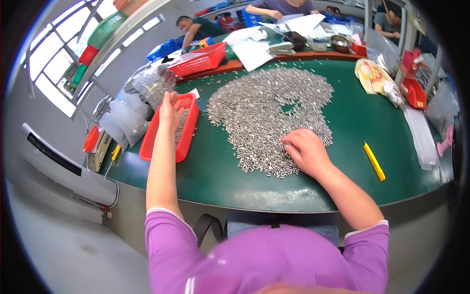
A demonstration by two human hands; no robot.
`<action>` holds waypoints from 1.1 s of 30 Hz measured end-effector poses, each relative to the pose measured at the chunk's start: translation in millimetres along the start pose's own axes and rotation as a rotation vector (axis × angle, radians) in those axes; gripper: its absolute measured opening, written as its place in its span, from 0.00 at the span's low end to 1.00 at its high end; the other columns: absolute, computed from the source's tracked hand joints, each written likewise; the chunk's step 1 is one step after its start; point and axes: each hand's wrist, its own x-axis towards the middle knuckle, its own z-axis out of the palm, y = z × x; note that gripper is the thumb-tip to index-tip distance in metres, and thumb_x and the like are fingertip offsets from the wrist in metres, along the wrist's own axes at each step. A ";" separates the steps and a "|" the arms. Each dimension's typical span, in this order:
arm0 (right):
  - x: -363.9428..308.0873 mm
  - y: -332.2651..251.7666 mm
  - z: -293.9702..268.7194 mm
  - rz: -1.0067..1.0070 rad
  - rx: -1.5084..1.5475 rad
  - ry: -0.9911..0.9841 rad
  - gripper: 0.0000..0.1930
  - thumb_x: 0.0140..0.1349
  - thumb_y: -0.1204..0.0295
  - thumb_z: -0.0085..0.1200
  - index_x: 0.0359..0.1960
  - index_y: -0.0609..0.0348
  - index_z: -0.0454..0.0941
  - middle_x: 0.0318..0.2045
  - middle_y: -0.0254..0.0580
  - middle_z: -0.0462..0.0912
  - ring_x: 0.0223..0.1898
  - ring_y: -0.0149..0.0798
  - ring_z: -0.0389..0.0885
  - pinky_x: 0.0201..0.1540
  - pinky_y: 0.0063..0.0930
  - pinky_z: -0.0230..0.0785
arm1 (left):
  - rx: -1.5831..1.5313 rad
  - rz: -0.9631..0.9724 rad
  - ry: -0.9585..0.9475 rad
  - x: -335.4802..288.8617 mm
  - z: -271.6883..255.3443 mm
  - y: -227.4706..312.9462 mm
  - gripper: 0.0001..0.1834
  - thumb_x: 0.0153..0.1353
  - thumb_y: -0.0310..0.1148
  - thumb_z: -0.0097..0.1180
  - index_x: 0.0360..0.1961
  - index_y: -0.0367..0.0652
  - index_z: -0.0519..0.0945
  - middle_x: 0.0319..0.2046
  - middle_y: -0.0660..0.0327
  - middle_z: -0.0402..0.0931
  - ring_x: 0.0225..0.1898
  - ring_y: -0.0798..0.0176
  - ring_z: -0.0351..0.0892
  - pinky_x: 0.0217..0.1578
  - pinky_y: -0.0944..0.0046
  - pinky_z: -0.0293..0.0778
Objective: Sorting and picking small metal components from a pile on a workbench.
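A broad heap of small silvery metal pins (264, 108) is spread over the green tabletop, with a small gap in it right of centre. My right hand (307, 151) rests at the heap's near right side. Its fingers are bent and drawn together at the pins, and whatever lies between the fingertips is too small to make out. Over a red plastic basket (182, 152) left of the heap, my left hand (170, 113) is raised with its fingers stretched out, holding nothing that I can see. More pins lie inside that basket, partly hidden behind my left forearm.
A yellow utility knife (374, 161) lies at the right. Plastic bags of parts (125, 115) and a scale (99, 147) stand at the left edge. Another red basket (199, 60) sits beyond a brown ledge. Several people work across the table; a red bin (414, 93) is far right.
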 end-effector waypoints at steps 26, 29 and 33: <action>95.6 35.4 49.6 0.119 -0.246 -0.555 0.18 0.54 0.74 0.53 0.46 0.40 0.82 0.49 0.40 0.77 0.55 0.47 0.74 0.56 0.45 0.68 | 0.699 0.830 -0.429 -157.3 133.8 -77.6 0.23 0.52 0.18 0.51 0.52 0.39 0.73 0.55 0.49 0.69 0.59 0.46 0.67 0.60 0.52 0.64; 80.4 36.1 35.1 0.067 -0.139 -0.627 0.19 0.50 0.77 0.54 0.44 0.41 0.82 0.48 0.38 0.77 0.53 0.48 0.74 0.56 0.42 0.69 | 0.757 0.717 -0.501 -157.7 130.2 -86.3 0.28 0.56 0.25 0.56 0.60 0.39 0.66 0.56 0.48 0.69 0.59 0.45 0.67 0.61 0.52 0.62; 52.1 33.1 18.0 -0.060 -0.095 -0.493 0.18 0.50 0.78 0.54 0.43 0.44 0.83 0.45 0.40 0.78 0.49 0.48 0.77 0.53 0.42 0.70 | 0.754 0.664 -0.631 -171.1 138.1 -81.5 0.35 0.56 0.28 0.60 0.65 0.37 0.60 0.56 0.48 0.69 0.60 0.46 0.66 0.62 0.52 0.62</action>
